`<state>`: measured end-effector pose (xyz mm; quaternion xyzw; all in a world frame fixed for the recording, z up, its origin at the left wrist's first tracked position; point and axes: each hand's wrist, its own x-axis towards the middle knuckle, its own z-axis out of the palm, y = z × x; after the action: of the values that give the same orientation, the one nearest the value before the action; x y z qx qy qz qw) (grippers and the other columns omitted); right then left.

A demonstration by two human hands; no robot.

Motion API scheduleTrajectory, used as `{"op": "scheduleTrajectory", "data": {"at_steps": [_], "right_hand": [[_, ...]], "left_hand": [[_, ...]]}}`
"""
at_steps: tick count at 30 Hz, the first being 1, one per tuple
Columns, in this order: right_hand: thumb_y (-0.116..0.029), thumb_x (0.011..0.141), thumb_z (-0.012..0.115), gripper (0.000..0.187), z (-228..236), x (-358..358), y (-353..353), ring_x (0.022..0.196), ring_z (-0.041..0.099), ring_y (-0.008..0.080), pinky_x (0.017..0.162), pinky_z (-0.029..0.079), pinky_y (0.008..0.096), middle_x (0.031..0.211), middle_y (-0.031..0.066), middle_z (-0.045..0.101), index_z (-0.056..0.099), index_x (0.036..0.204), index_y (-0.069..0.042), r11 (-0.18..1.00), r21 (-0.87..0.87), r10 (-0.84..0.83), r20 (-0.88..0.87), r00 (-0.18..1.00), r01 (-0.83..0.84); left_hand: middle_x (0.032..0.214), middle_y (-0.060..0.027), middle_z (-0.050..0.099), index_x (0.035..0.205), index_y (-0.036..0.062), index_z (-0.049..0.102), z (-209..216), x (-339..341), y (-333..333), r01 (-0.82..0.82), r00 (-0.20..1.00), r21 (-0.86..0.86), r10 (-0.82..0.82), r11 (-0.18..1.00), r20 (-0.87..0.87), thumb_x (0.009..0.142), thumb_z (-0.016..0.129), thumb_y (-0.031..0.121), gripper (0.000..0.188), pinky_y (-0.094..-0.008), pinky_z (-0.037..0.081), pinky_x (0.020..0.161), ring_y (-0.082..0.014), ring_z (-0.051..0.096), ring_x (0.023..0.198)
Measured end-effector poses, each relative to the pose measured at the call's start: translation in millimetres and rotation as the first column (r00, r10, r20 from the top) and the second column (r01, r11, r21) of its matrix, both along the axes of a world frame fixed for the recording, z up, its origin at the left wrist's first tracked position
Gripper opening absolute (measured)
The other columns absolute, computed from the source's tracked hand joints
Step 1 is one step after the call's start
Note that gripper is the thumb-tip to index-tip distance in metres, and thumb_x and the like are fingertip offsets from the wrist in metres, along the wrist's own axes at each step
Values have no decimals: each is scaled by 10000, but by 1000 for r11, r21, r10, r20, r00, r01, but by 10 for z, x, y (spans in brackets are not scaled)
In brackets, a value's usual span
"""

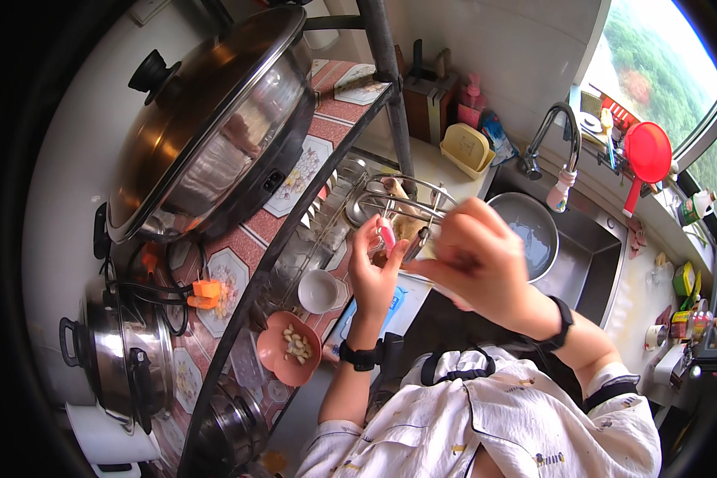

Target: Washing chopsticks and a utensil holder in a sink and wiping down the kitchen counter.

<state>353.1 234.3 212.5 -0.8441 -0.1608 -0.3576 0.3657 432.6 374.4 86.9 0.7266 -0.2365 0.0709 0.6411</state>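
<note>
My left hand (374, 271) is raised in front of me with its fingers closed round a small pink object (386, 233), whose kind I cannot make out. Close on its right is my right hand (486, 267), fingers curled in and partly smeared by motion; what they hold, if anything, is hidden. A short dark, metallic-looking piece (416, 244) shows between the two hands, and I cannot tell which hand has it. Below and left of them, a pink petal-shaped dish (269, 350) holds several pale peeled cloves that look like garlic. A small white bowl (319, 291) stands just above it.
A wire rack (406, 187) stands behind my hands. On the right, a round pan (526, 231) sits in the steel sink (585, 275) under the faucet (570, 119). A large lidded electric pan (215, 151) fills the upper left shelf. A red strainer-like utensil (648, 151) stands by the window.
</note>
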Motion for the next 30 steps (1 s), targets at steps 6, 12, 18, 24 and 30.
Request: {"op": "scheduleTrajectory", "data": {"at_steps": [6,12,18,24,30], "right_hand": [[-111,644,688,451,-348,484,210,1083,560,292,769,552,339,1189,171,515,585,1037,86,832,-553,23,-66,998,-56],[-146,671,648,369,-474,356,248,1080,546,296,826,524,326,1090,183,588,663,978,60,678,-711,-153,110,982,185],[-153,640,680,363,-281,417,232,930,537,244,744,507,294,935,120,544,602,938,37,642,-766,-108,-122,987,-24],[-193,630,686,328,-372,420,120,843,558,205,614,497,276,865,94,538,599,865,19,692,-717,-115,8,993,86],[-201,663,656,259,-394,435,-3,781,563,176,613,478,265,749,21,562,640,849,-22,692,-707,-18,184,983,145]], "left_hand": [[1132,-174,641,1250,42,539,-28,16,81,-156,983,400,103,903,151,859,645,157,422,-362,483,892,-296,619,1071],[1127,-171,635,1245,31,530,78,47,40,-211,940,447,55,869,337,856,647,175,432,-361,529,804,-318,631,1034],[1041,-153,659,1208,45,536,9,88,89,-269,919,610,9,746,395,823,658,171,423,-397,532,696,-313,658,906],[939,-163,667,1147,41,550,93,91,89,-218,931,538,8,814,365,849,622,157,328,-385,527,660,-315,672,829],[890,-205,625,1025,23,545,144,87,75,-70,979,358,-5,931,203,884,597,203,234,-394,482,628,-380,633,792]]}}
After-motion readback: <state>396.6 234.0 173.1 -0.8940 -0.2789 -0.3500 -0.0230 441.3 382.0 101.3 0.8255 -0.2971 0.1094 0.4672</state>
